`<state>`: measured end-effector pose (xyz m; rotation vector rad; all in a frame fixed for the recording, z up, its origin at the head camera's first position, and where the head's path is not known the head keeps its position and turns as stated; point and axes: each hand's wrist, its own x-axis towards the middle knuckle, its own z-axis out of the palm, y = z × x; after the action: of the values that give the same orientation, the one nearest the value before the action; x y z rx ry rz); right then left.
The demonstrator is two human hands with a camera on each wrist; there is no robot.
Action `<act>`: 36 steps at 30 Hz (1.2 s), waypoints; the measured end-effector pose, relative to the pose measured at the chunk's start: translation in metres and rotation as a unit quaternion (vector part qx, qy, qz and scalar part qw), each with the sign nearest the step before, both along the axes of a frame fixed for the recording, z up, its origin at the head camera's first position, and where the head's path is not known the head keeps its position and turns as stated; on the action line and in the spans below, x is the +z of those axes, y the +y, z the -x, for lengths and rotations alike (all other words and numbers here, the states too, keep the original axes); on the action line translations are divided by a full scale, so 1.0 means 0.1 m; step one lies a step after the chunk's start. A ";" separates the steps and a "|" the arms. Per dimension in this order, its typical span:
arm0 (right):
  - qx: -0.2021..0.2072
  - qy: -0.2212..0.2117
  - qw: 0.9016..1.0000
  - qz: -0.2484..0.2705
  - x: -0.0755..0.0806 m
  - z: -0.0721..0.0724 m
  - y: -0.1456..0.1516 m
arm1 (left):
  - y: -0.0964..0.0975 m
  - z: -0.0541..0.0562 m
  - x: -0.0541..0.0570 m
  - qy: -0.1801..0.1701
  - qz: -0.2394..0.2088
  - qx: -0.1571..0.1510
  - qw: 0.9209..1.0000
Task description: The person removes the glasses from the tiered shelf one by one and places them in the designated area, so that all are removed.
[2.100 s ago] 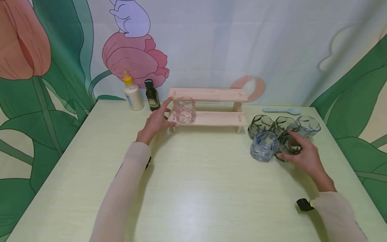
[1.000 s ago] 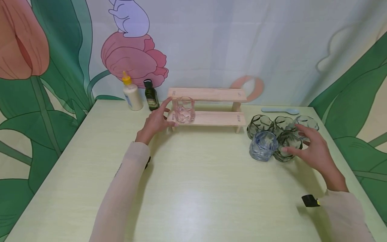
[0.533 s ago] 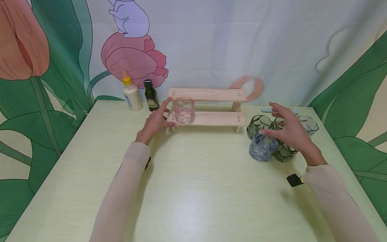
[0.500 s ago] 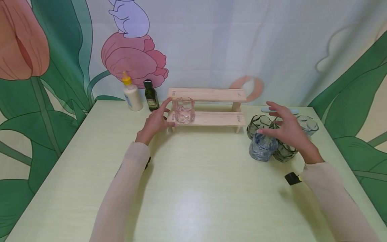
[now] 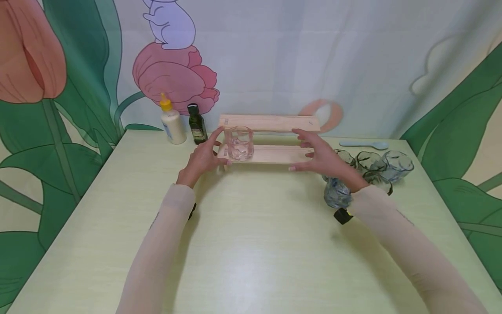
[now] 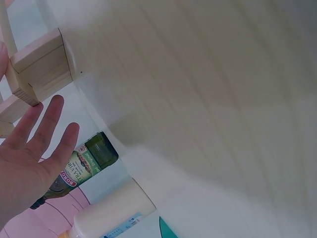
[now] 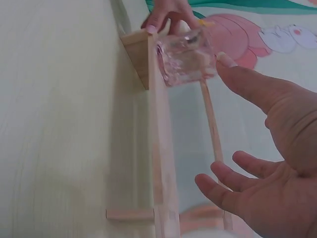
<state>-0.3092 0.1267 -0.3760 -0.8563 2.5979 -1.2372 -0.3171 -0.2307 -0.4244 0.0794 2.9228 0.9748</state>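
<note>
A two-tier wooden rack [image 5: 274, 154] stands at the back of the table, with a pink glass [image 5: 240, 144] upright at the left of its lower step. My left hand [image 5: 201, 155] is at the rack's left end, touching it with fingers spread. My right hand [image 5: 323, 157] is in front of the rack's right end, fingers apart and holding nothing; whether it touches the wood I cannot tell. Below my right wrist is a blue glass [image 5: 336, 194]. Grey-green glasses [image 5: 369, 161] and a pale bluish glass [image 5: 397, 166] stand grouped behind; my right arm partly covers the group.
Left of the rack stand a dark green oil bottle [image 5: 197, 124] and a cream squeeze bottle [image 5: 173, 124] with a yellow cap. A pale blue spoon [image 5: 364, 144] lies at the back right. A printed curtain [image 5: 266, 56] hangs behind the table.
My right hand has moved from around a grey-green glass, without lifting it, leftward to the rack's right end. My left hand, the rack and the pink glass have stayed in place.
</note>
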 end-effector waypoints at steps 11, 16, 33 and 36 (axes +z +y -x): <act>0.039 -0.014 0.999 -0.008 -0.06 0.16 -0.54 | -0.01 -0.01 0.00 0.006 -0.006 -0.005 1.000; 0.046 -0.006 0.999 -0.008 -0.11 0.24 -0.76 | -0.01 -0.02 0.00 0.014 -0.005 -0.005 1.000; 0.032 0.002 0.999 0.025 -0.24 0.33 -1.28 | -0.04 -0.02 -0.03 0.025 -0.004 -0.012 1.000; 0.022 -0.001 0.999 0.027 -0.25 0.34 -1.32 | -0.04 -0.02 -0.03 0.025 -0.005 -0.011 1.000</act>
<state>-0.3433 -0.0053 -0.4015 -0.9167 2.5412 -1.3003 -0.3154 -0.2347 -0.4269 0.1375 2.9551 0.9978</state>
